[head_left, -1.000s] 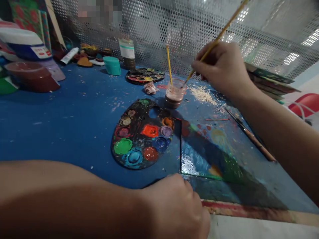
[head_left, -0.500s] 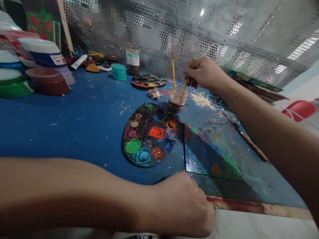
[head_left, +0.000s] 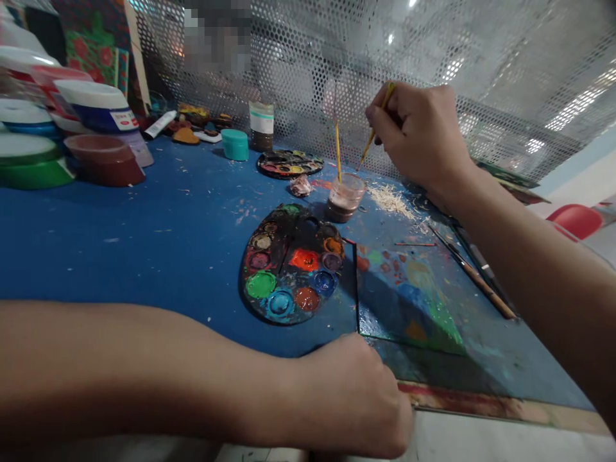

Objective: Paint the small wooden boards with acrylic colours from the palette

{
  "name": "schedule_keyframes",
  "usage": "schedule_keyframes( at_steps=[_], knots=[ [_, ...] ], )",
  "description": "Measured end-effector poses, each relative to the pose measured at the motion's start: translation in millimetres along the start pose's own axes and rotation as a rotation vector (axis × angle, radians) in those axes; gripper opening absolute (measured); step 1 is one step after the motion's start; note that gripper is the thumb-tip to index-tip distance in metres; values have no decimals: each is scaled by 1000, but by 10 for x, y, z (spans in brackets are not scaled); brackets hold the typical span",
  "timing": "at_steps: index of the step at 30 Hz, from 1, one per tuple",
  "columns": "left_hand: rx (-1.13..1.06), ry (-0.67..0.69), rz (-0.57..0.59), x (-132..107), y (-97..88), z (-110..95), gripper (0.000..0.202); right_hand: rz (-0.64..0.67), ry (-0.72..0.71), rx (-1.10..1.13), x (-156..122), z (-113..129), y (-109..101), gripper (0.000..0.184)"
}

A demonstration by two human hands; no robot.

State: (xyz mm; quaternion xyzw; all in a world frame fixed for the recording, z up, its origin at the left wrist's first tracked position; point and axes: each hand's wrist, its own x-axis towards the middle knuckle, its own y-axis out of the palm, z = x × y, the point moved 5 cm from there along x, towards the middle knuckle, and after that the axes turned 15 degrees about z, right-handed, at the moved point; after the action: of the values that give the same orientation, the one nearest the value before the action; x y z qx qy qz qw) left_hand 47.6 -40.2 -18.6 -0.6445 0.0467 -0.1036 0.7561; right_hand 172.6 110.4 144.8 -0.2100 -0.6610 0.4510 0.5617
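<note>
My right hand (head_left: pixel 421 128) is closed round a thin yellow paintbrush (head_left: pixel 369 145), its tip just above the rim of a jar of murky brown water (head_left: pixel 341 208). Another yellow paintbrush (head_left: pixel 337 149) leans upright in that jar. At the table's front edge rests my left hand (head_left: pixel 356 398), curled into a fist; its fingertips are turned away and hidden. Between the hands lie a dark paint palette (head_left: pixel 282 240) with wells of several colours and, to its right, a small painted sheet (head_left: pixel 385 311), partly under my arm's shadow.
Paint tubs (head_left: pixel 103 157) stand stacked at the left. Behind the jar are a second palette (head_left: pixel 289 164), a teal container (head_left: pixel 235 145) and another jar (head_left: pixel 262 125). Pale shavings (head_left: pixel 389 199) and a wooden-handled tool (head_left: pixel 481 289) lie at the right. A perforated metal panel (head_left: pixel 308 70) rises behind.
My right hand has lifted up and to the right, drawing its paintbrush out of the water jar. My left hand stays in place. The view has shifted slightly.
</note>
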Motion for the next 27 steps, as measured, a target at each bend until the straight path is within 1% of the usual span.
schedule_keyframes(
  at_steps=[2, 5, 6, 9, 12, 15, 19, 22, 27],
  knots=[
    [-14, 9, -7, 1, 0, -3, 32, -54, -15, 101, -95, 85, -51, 17],
    [-26, 14, -15, 8, 15, -10, 30, -147, 23, 394, -251, 147, -93, 17],
    [-30, 15, -18, 10, 21, -13, 30, -151, 47, 493, -293, 151, -74, 18],
    [-21, 4, -18, 12, 37, -18, 29, -80, 137, 742, -375, 124, 93, 24],
    [-7, -13, -10, 10, 44, -17, 27, -14, 239, 855, -434, 47, 312, 27],
    [-4, -5, -15, 11, 39, -26, 27, 16, 291, 852, -491, -32, 462, 27],
    [16, -27, -30, 9, 24, -32, 27, 31, 283, 755, -540, -59, 496, 26],
    [20, -41, -43, -1, 11, -32, 28, 53, 232, 657, -530, 19, 463, 25],
    [16, -14, -35, 1, 14, -36, 28, 102, 158, 556, -460, 191, 454, 23]
  ],
)
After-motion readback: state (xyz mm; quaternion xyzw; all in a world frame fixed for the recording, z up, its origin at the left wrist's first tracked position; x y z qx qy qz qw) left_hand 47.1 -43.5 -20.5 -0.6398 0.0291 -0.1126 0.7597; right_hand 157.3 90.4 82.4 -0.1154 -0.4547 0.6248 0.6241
